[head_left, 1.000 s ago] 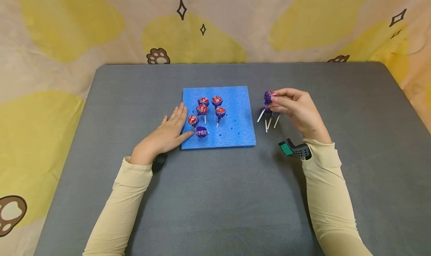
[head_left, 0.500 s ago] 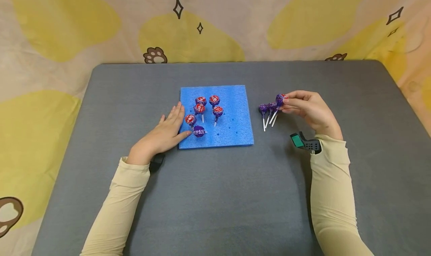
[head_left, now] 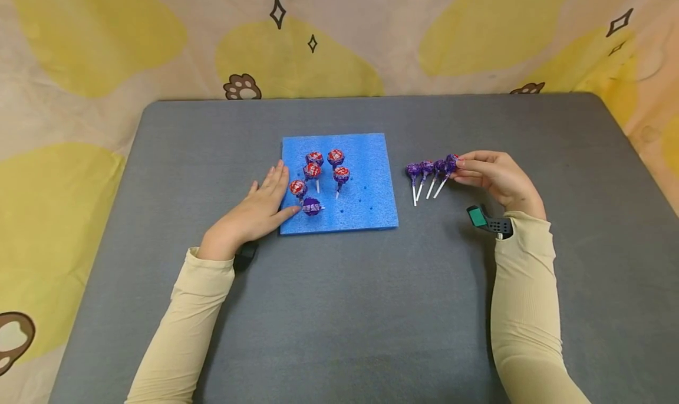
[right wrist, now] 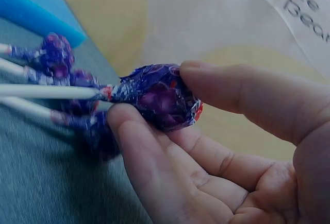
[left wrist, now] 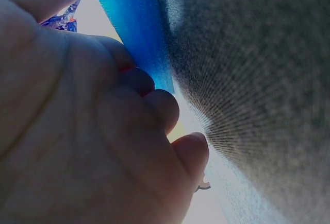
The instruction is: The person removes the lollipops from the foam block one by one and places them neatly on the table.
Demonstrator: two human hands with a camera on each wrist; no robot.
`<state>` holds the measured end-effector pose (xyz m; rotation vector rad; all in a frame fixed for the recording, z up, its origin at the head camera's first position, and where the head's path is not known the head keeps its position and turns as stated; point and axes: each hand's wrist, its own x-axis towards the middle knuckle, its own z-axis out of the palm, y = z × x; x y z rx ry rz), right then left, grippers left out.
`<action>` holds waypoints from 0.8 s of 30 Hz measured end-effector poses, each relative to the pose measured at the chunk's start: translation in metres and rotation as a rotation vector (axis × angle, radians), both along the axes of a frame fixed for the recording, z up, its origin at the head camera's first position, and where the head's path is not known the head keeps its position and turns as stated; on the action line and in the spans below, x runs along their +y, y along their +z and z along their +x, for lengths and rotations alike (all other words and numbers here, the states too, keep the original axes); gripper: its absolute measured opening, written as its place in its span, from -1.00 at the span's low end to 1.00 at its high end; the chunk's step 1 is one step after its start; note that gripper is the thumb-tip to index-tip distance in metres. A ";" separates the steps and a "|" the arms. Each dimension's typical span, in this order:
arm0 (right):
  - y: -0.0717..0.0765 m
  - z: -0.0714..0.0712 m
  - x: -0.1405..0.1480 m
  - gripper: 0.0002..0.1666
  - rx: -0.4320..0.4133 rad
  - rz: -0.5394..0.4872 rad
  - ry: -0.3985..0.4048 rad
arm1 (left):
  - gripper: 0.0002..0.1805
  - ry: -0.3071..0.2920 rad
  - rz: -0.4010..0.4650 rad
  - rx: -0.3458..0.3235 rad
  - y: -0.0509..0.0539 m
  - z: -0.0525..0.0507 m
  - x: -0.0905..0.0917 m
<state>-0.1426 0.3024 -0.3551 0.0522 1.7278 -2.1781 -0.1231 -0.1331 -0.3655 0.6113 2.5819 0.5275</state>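
Observation:
A lollipop (right wrist: 162,100) in purple and red wrapping is pinched by its head between thumb and fingers of my right hand (head_left: 498,177). Its white stick slants down toward the table on the left. Beside it lie three more lollipops (head_left: 426,168) in a row, sticks pointing toward me. My left hand (head_left: 254,214) lies flat with straight fingers against the left edge of a blue foam board (head_left: 366,156), the thumb reaching over its corner. Several lollipops (head_left: 342,174) stand stuck in the board's left half, and a purple-topped one (head_left: 312,207) sits close to my left thumb.
Small holes (head_left: 360,200) dot the right half of the foam board. Both rest on a grey table (head_left: 339,309). Behind its far edge hangs a yellow and cream patterned cloth (head_left: 318,68). A black wrist mount (head_left: 490,222) is on my right wrist.
My right hand has moved right and slightly toward me with the lollipop, away from the foam board, uncovering the lollipops on the table. My left hand stays at the board's edge.

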 end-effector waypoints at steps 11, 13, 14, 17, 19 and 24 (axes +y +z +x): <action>-0.014 0.000 0.015 -0.75 -0.070 -0.045 0.008 | -0.14 -0.002 -0.002 -0.005 0.001 0.000 0.000; -0.014 0.000 0.018 -0.74 -0.089 -0.037 0.023 | -0.14 -0.002 -0.003 -0.005 0.001 0.000 0.000; -0.014 0.000 0.018 -0.74 -0.093 -0.002 0.021 | -0.14 -0.002 -0.003 -0.006 0.001 0.000 0.000; -0.014 0.001 0.019 -0.75 -0.104 0.086 0.019 | -0.14 -0.002 -0.003 -0.007 0.001 0.000 0.000; -0.013 0.001 0.018 -0.77 -0.107 0.141 0.011 | -0.14 -0.003 -0.003 -0.007 0.002 0.000 0.000; -0.012 0.001 0.016 -0.80 -0.103 0.225 0.011 | -0.14 -0.003 -0.010 -0.008 0.002 0.000 0.000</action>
